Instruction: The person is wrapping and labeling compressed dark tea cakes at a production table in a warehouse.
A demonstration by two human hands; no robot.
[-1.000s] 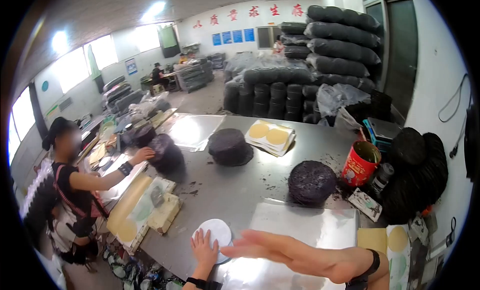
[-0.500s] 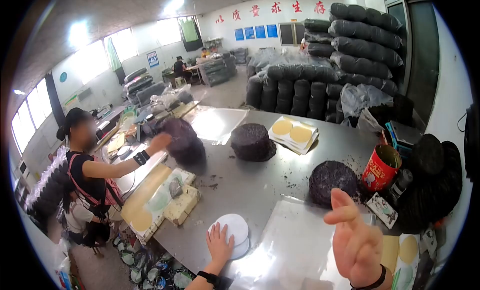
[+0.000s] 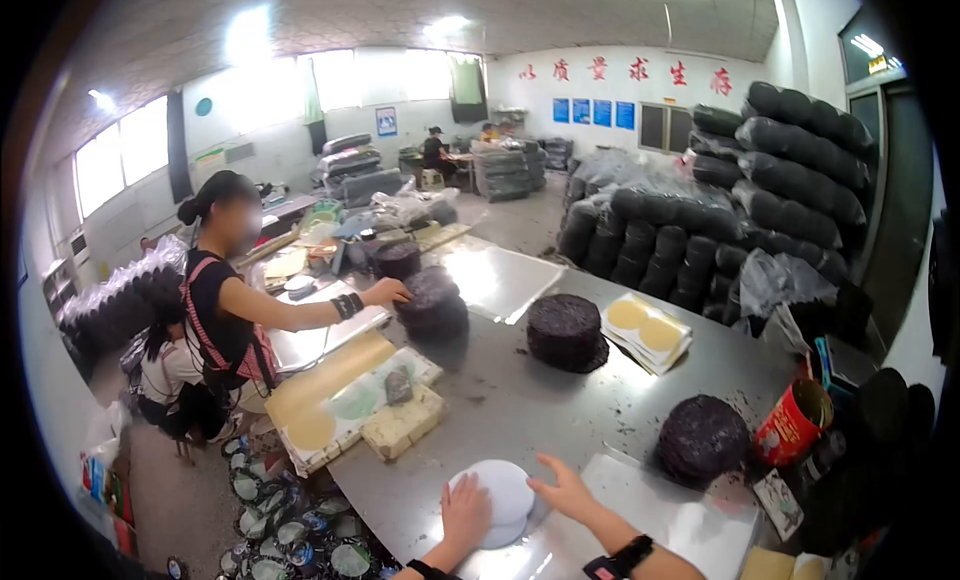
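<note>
Two white round discs (image 3: 507, 488), one overlapping the other, lie at the front of the metal table. My left hand (image 3: 466, 512) rests flat on their left side, fingers stretched out. At the right rim of the upper disc is my right hand (image 3: 566, 490), its fingers apart and pointing left; nothing shows in them. To its right, a clear plastic sheet (image 3: 640, 515) lies on the tabletop. Beyond that stands a round stack of dark purple-black sheets (image 3: 703, 438), with dark crumbs around it.
Another dark stack (image 3: 565, 330) stands mid-table beside printed sheets with yellow circles (image 3: 648, 332). A co-worker (image 3: 225, 290) touches a dark stack (image 3: 432, 302) at the left. A pale block (image 3: 405, 422) lies near the left edge, a red can (image 3: 790, 420) at the right.
My right hand has come down and left from its raised place to the discs' right rim. My left hand stays on the discs. The view has shifted; the co-worker's hand is lower.
</note>
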